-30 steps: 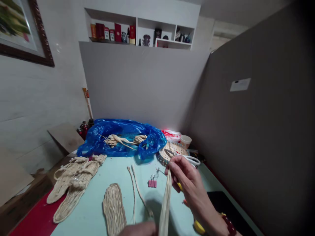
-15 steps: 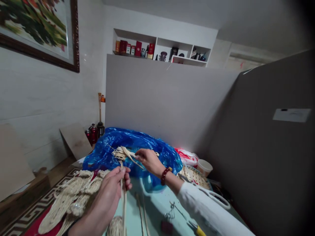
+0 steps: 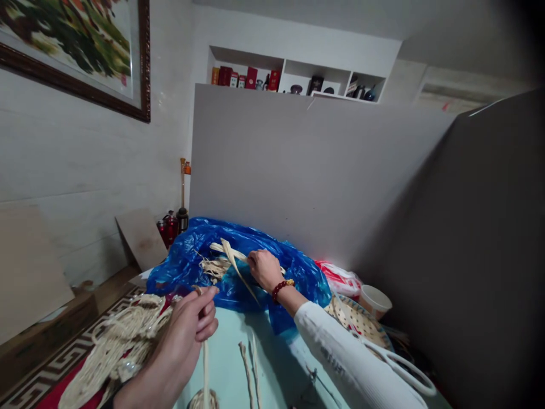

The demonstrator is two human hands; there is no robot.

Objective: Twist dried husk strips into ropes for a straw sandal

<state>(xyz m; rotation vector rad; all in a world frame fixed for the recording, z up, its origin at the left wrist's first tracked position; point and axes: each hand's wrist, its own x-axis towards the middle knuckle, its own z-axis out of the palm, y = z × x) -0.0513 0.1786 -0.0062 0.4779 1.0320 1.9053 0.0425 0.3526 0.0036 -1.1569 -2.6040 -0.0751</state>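
My right hand (image 3: 264, 270), with a dark red bead bracelet at the wrist, is closed on a bundle of pale fibre strips (image 3: 232, 254) over the blue plastic bag (image 3: 276, 247). More loose strips (image 3: 215, 268) lie on the bag. My left hand (image 3: 193, 318) is closed in a pinch at the lower left, and a pale cord (image 3: 206, 369) hangs below it to a coil (image 3: 203, 399). Two short twisted cords (image 3: 247, 369) lie on the light green table surface (image 3: 227, 335).
Bundled pale cords (image 3: 110, 341) are at the left on red cloth. To the right are a woven basket (image 3: 361, 321), a pale cup (image 3: 375, 300), a red-and-white bag (image 3: 340, 278) and white-handled scissors (image 3: 404, 366). A grey panel (image 3: 298, 165) stands behind.
My right hand has lifted the strips away from the loose pile. My left hand has moved slightly left and down. The view has shifted, and the yellow-handled tool is out of sight.
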